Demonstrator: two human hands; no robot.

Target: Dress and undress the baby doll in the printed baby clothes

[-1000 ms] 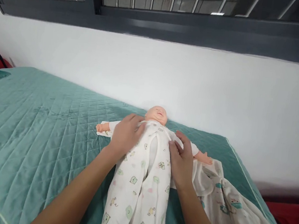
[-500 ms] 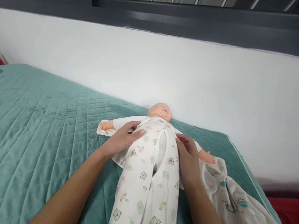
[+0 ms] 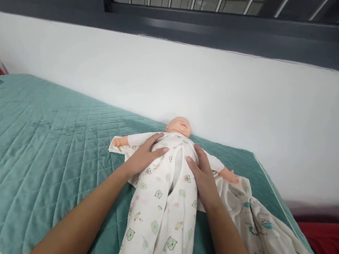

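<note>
A baby doll lies on its back, head toward the wall, arms stretched out sideways in white sleeves. White open-crotch baby pants with green bear prints cover its front from the chest down. On the left side of the waist, my left hand rests with thumb and fingers apart. My right hand lies against the other side, its thumb on the fabric and its fingers spread. Some fingertips are partly hidden by the cloth. A printed white baby garment is spread under the doll and out to the right.
A green quilted cover lies beneath everything. Behind the doll stands a white wall, with a dark window frame and metal bars above it. Red fabric shows at the right edge.
My right hand has shifted from the outer side of the pants up onto their front, thumb now showing. My left hand has spread slightly higher on the waist.
</note>
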